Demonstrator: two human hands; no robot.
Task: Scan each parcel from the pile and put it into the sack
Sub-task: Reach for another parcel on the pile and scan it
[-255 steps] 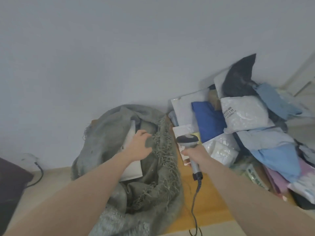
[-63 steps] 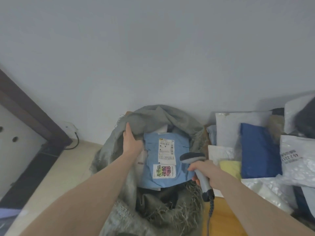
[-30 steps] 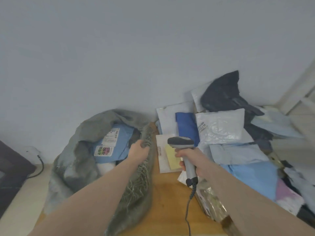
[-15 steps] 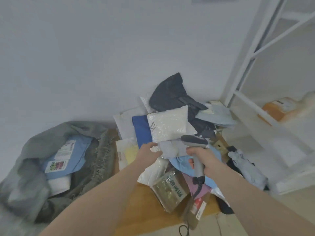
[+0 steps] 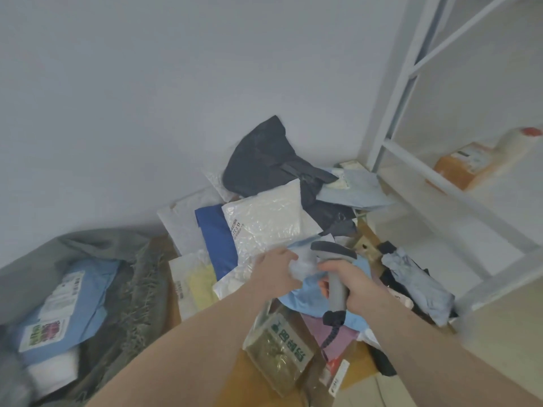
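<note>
So the blue parcel [image 5: 63, 312] is in the sack [image 5: 138, 277] now and the view's swung back to the pile. Left hand [image 5: 277, 273] is pinching a pale blue-white mailer [image 5: 305, 259] there; right hand [image 5: 351, 284] stays wrapped around the scanner [image 5: 335, 271]. Next scan looks close.

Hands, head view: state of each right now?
Left hand: grips the pale blue plastic parcel on the pile.
Right hand: holds the grey handheld barcode scanner by its handle.
</note>
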